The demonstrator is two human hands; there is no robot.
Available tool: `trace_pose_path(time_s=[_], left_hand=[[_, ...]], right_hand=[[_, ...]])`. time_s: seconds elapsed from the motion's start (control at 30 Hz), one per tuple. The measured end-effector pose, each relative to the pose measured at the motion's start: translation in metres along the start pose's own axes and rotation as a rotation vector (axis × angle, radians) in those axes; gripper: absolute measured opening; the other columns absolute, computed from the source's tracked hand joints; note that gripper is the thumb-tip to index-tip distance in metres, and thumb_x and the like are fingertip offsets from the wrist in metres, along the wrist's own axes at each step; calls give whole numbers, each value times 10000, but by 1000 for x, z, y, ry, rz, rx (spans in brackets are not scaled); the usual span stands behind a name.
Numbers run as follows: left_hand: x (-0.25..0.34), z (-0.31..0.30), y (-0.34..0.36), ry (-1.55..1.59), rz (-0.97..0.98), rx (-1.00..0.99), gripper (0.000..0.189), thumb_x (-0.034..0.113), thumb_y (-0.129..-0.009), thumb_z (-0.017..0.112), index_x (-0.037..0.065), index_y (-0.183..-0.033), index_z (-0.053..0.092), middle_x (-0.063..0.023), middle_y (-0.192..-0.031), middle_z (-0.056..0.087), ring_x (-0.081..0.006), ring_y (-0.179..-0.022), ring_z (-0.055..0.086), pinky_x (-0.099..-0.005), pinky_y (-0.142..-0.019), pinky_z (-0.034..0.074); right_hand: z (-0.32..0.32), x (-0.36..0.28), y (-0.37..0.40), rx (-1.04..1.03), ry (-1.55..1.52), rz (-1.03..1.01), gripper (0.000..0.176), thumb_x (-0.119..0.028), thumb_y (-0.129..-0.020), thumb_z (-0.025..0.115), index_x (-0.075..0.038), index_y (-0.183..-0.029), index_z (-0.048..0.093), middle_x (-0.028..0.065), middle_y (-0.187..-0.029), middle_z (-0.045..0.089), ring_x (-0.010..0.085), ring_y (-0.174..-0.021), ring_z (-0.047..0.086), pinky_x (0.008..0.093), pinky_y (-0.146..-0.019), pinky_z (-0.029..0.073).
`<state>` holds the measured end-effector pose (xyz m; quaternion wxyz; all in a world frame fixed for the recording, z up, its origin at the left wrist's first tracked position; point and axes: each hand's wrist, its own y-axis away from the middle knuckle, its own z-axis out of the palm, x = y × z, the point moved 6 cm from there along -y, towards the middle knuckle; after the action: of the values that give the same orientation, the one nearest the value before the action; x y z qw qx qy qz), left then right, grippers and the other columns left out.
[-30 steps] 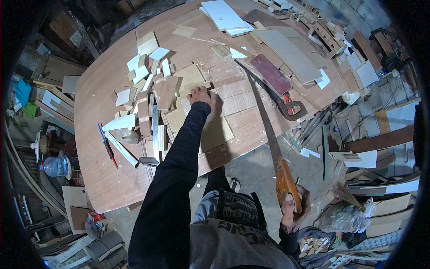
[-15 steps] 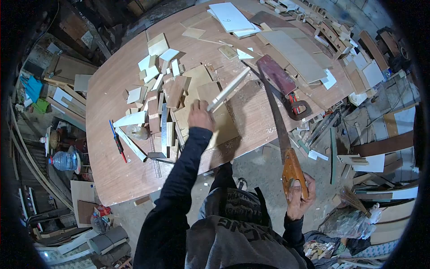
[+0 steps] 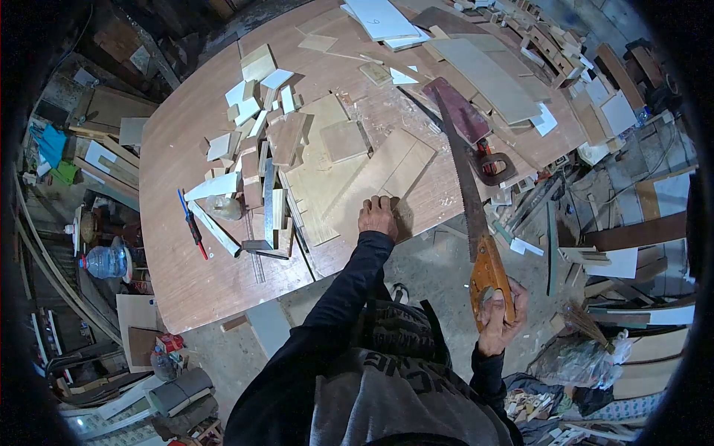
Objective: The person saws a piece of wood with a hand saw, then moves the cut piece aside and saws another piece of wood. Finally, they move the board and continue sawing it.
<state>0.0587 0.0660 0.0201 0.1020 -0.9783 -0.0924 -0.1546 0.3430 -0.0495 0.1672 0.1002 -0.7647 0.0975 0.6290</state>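
Observation:
My right hand (image 3: 500, 321) is closed around the wooden handle of a handsaw (image 3: 465, 182). The blade points away from me over the table's right side, apart from the board. My left hand (image 3: 378, 218) is at the near edge of a light wooden board (image 3: 394, 165), fingers bent over that edge; the thumb is hidden. A thin dark line crosses the board. It lies flat, partly over a larger thin plywood sheet (image 3: 309, 178). A small square wood piece (image 3: 344, 141) rests on the sheet behind it.
Wood offcuts (image 3: 256, 111) are heaped left of the sheet, with a metal square (image 3: 269, 201) among them. A red and black pen-like tool (image 3: 195, 230) lies at left. A second saw (image 3: 494, 167) and a reddish block (image 3: 460, 111) lie at right. Larger panels (image 3: 487, 78) are stacked behind.
The board was tilted on edge in my left hand and now lies flat, its line showing. My left hand has moved right and toward me. The handsaw has hardly moved.

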Motion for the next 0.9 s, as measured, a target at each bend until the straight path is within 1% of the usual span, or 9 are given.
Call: trace_pose_path(time_s=[0.33,0.37,0.4,0.47,0.53,0.57,0.7,0.83,0.9], left_hand=[[-17,-21,-16,163,-28,-144,341,167,-736,674,79,-1040,548,-178,-1074,552,-370,-1013,538,-478,-821,474],[-31,4,-25,97,94,-11,374,186,-737,670,87,-1077,552,-190,-1089,549,-380,-1037,526,-484,-838,472],[-28,-7,-39,134,50,-100,328,197,-816,594,53,-1111,599,-190,-1121,552,-396,-1143,498,-468,-1021,379],[-12,-27,-74,-8,166,-327,388,225,-819,619,49,-1160,558,-190,-1174,532,-399,-1189,472,-456,-1029,386],[-19,-21,-98,-58,-82,-427,504,264,-826,641,48,-1250,474,-183,-1246,482,-394,-1203,462,-481,-1007,406],[-18,-13,-107,-68,-134,-520,702,344,-782,709,105,-1342,359,-171,-1366,368,-411,-1263,409,-585,-989,387],[18,-3,-103,-81,-187,-492,1009,347,-593,856,227,-1401,263,-124,-1471,209,-447,-1365,248,-731,-979,255],[22,6,-97,-71,-155,-418,1062,334,-549,870,224,-1408,257,-129,-1457,221,-440,-1359,198,-715,-979,263],[17,4,-97,-78,-156,-410,1079,358,-535,872,224,-1411,256,-132,-1455,221,-439,-1350,210,-711,-976,269]], right_hand=[[7,7,-9,-10,-7,22,460,-384,-903,624,11,-1133,565,90,-941,633,137,-824,610,293,-736,509],[9,5,-10,-14,-13,15,452,-377,-904,626,10,-1128,565,88,-935,633,126,-788,607,279,-699,509],[11,4,-11,-19,-18,5,443,-370,-905,628,10,-1124,565,86,-929,634,115,-753,605,265,-661,509],[11,4,-12,1,-19,2,440,-365,-903,632,11,-1121,563,83,-915,634,104,-721,596,251,-624,499],[12,2,-12,25,-21,-2,437,-360,-902,636,12,-1118,561,81,-902,633,92,-689,587,237,-587,488],[12,-1,-12,21,-42,32,433,-351,-902,636,15,-1121,559,82,-900,632,90,-688,582,234,-580,482],[10,6,-13,87,-58,-10,416,-324,-902,635,19,-1125,558,77,-888,627,85,-667,571,223,-554,462],[12,6,-17,81,-106,27,407,-309,-902,634,23,-1126,562,73,-885,627,84,-653,567,221,-549,457],[11,3,-22,140,1,-241,394,-297,-904,636,24,-1120,561,65,-865,625,78,-637,561,219,-542,451]])
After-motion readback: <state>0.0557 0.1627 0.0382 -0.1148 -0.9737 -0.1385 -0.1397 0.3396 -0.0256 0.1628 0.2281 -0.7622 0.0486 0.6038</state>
